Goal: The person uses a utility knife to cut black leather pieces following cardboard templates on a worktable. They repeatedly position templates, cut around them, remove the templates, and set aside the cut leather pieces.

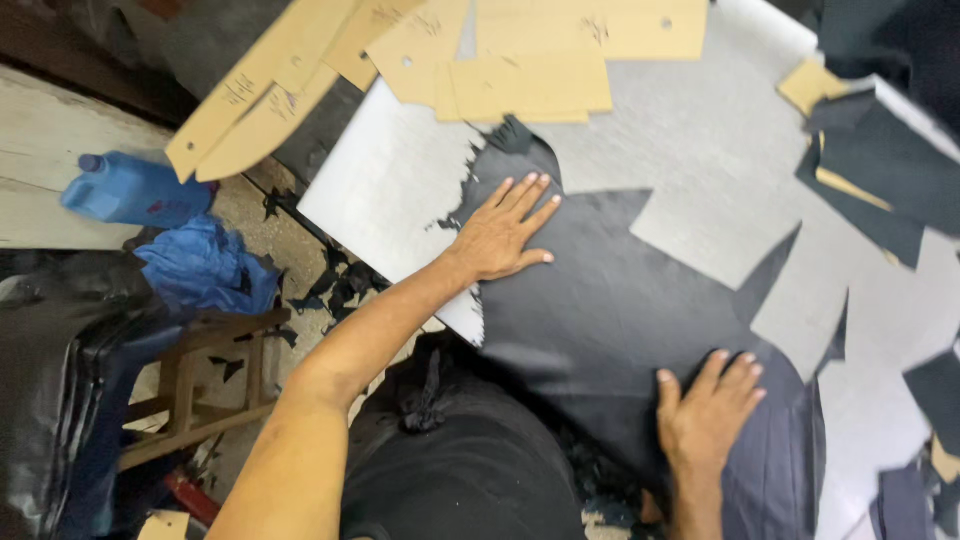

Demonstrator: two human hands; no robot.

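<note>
One large sheet of dark grey, leather-like material [610, 300], cut with jagged notches along its edges, is spread flat over a pale grey tabletop [390, 190]. The sheet is pressed down by both hands. The left hand [500, 235] is laid palm down near the sheet's upper left edge, its grip spread apart, fingers extended and clamped on nothing. The right hand [705, 415] is laid flat on the sheet's lower part, its grip likewise apart, fingers splayed against the material.

Several tan cardboard pattern pieces [520, 85] are stacked at the far side of the tabletop, partly overhanging its edge, with two long curved ones [250, 100] reaching out to the left. Smaller dark offcuts [870, 175] are scattered at the right side of the tabletop, well apart from the hands. Small black scraps [340, 285] are strewn on the floor beside the tabletop's left edge. Further left, a blue plastic bottle [130, 190] is seen lying on its side, with a crumpled blue cloth [205, 265] just beside it and a wooden stool [205, 385] below that.
</note>
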